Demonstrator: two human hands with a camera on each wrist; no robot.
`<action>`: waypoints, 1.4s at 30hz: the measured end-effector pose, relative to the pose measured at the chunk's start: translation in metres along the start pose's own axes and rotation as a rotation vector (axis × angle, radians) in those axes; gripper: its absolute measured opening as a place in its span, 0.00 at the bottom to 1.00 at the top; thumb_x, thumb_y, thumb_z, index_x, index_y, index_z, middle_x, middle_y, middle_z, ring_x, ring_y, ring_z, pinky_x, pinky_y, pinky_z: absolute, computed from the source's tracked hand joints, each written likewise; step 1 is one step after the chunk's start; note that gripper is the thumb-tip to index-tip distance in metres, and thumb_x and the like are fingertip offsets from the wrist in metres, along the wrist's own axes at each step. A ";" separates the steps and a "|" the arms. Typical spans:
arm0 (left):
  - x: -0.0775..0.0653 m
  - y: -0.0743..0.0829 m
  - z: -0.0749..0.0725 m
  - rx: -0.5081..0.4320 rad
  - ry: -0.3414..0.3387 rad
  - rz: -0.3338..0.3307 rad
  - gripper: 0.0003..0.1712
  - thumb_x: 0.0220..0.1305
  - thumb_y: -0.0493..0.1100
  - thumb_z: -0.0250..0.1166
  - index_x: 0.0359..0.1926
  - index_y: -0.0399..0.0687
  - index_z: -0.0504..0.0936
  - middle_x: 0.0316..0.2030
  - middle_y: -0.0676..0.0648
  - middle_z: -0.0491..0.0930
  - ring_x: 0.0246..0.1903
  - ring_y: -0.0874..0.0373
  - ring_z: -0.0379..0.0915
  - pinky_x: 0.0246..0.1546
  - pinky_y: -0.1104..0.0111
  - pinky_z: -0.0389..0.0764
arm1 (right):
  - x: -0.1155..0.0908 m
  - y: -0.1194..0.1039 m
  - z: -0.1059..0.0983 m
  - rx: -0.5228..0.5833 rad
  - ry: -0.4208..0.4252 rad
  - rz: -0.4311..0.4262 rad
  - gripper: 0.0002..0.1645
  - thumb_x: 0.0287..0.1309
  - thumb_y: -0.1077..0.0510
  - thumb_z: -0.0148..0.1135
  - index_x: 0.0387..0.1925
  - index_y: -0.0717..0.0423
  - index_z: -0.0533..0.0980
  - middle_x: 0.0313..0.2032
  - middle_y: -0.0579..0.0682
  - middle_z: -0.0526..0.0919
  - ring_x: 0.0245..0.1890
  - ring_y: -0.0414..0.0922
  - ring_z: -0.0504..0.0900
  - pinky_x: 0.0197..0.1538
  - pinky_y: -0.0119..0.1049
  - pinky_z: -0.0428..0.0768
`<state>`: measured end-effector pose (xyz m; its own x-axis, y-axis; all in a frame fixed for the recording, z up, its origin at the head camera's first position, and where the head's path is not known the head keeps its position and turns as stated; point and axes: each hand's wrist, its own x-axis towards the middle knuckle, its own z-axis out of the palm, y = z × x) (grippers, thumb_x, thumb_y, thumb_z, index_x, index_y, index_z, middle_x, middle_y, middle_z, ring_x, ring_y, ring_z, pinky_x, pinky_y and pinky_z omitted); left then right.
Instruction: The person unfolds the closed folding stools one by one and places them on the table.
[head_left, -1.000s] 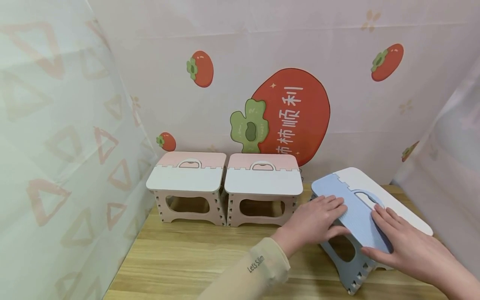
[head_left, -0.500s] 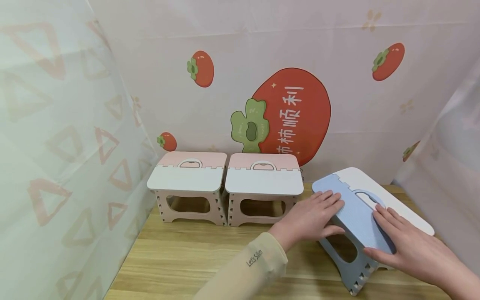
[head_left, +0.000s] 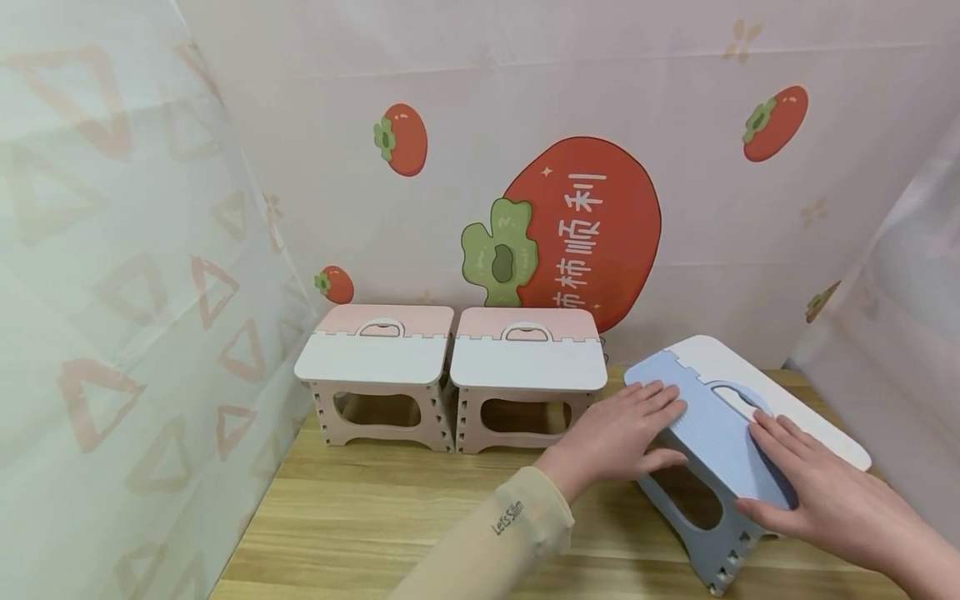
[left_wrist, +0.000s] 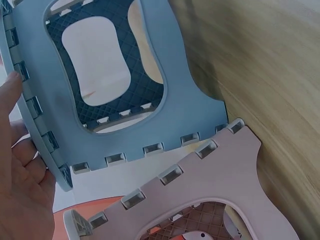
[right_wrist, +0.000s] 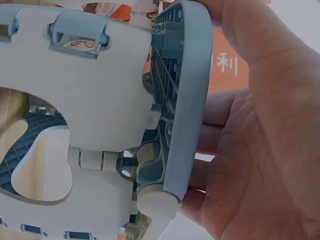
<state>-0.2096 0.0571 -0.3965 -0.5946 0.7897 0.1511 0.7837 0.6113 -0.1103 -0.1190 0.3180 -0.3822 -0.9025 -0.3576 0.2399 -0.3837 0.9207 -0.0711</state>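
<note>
A blue and white folding stool [head_left: 716,417] stands angled on the right of the wooden table, legs unfolded. My left hand [head_left: 618,437] rests on the blue half of its top near the left end, fingers laid flat and thumb by the front edge. My right hand [head_left: 825,492] lies over the near right end of the top, with the thumb along the edge. The blue leg panel [left_wrist: 172,75] fills much of the left wrist view, beside my left hand [left_wrist: 22,170]. In the right wrist view my right palm [right_wrist: 255,145] faces the blue rim [right_wrist: 192,100].
Two pink and white folding stools, one at the left [head_left: 375,354] and one in the middle [head_left: 528,362], stand side by side against the patterned backdrop [head_left: 337,183]. Cloth walls border the wooden table [head_left: 360,517] on both sides.
The blue and white stool has shifted slightly to the right and turned a little, its near leg moving right. Both hands stay on its top. The pink stools have not moved.
</note>
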 end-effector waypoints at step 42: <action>-0.005 0.017 0.004 0.096 0.058 0.013 0.44 0.74 0.74 0.43 0.80 0.55 0.59 0.79 0.54 0.56 0.79 0.60 0.46 0.79 0.70 0.44 | 0.000 0.034 0.008 -0.018 0.094 -0.154 0.40 0.57 0.60 0.74 0.69 0.66 0.70 0.71 0.67 0.69 0.71 0.18 0.32 0.64 0.09 0.28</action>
<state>-0.1944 0.0636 -0.4026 -0.5710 0.7950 0.2049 0.7690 0.6053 -0.2055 -0.1341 0.3478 -0.3927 -0.8105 -0.4794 0.3366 -0.5119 0.8590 -0.0093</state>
